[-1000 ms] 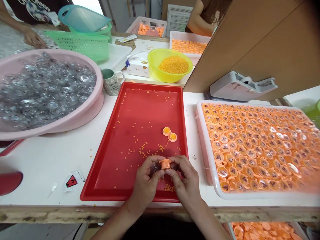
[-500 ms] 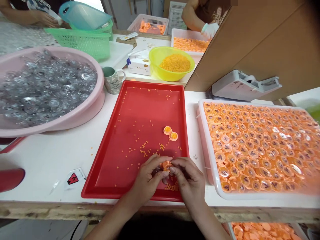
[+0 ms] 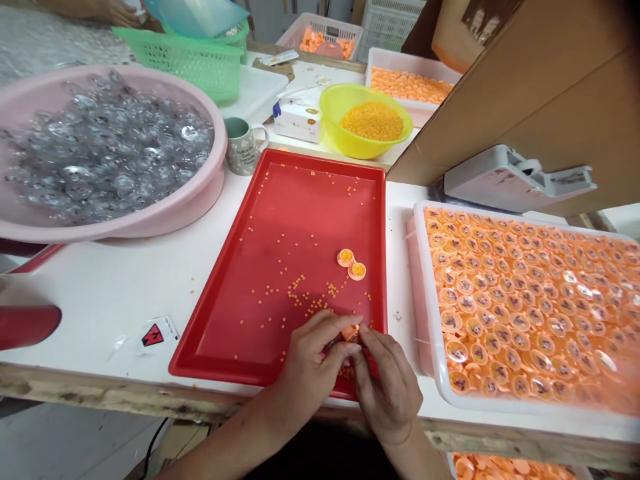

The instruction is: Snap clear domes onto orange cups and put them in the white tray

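Between my fingertips sits a small round orange plastic piece (image 3: 351, 333), largely covered by the fingers. My left hand (image 3: 313, 357) pinches it from the left, and my right hand (image 3: 385, 377) grips it from the right. Both hands hover over the near right corner of a red tray (image 3: 230, 293). Farther up in the tray lie two orange cup-shaped pieces (image 3: 357, 271) filled with yellow bits, touching each other. Loose orange-yellow bits (image 3: 296, 290) are scattered over the tray floor, some of them under my hands.
A pink basin (image 3: 210, 200) of clear plastic parts stands left, beside a mug (image 3: 243, 150). Behind the tray are a tissue box (image 3: 299, 120) and a yellow bowl (image 3: 335, 137) of yellow bits. To the right stand a bin (image 3: 437, 373) of finished-looking orange pieces and a tape dispenser (image 3: 500, 180) near cardboard (image 3: 500, 113).
The view has shifted, so the tray and bins appear farther right. My fingers have turned slightly around the orange piece, which remains held. The co-worker's gloved hand at the back is out of sight.
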Available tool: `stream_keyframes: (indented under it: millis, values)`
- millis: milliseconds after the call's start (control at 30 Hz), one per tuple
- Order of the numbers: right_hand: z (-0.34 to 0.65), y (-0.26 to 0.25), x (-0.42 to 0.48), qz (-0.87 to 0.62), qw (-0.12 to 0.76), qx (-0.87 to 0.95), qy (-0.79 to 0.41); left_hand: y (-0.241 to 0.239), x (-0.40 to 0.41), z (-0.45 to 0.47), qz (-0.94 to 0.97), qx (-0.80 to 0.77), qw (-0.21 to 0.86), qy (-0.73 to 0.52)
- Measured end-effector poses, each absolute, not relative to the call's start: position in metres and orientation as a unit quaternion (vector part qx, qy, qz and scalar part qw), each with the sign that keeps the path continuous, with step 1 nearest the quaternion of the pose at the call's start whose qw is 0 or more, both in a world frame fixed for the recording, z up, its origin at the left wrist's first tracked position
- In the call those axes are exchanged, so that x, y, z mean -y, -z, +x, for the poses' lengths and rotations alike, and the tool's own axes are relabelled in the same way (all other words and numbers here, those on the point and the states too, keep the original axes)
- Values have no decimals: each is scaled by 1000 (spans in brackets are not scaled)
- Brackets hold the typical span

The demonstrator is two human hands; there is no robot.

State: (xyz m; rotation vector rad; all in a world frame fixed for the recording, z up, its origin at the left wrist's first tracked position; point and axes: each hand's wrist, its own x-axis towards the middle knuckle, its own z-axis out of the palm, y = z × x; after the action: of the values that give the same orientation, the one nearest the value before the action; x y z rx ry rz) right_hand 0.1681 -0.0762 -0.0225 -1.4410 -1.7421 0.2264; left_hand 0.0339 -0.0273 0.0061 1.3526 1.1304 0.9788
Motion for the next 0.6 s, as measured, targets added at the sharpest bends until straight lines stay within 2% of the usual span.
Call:
stream_keyframes:
  millis: [467,533,600]
  values:
    - [165,21,78,-601,433,671,-20,-5,36,42,562,-458,489,-486]
    - [167,23,83,-604,429,671,-28,-3,38,42,551,-456,484,-504]
    - [163,28,86,-615,413,669,-61,-5,42,41,515,-462,523,-498]
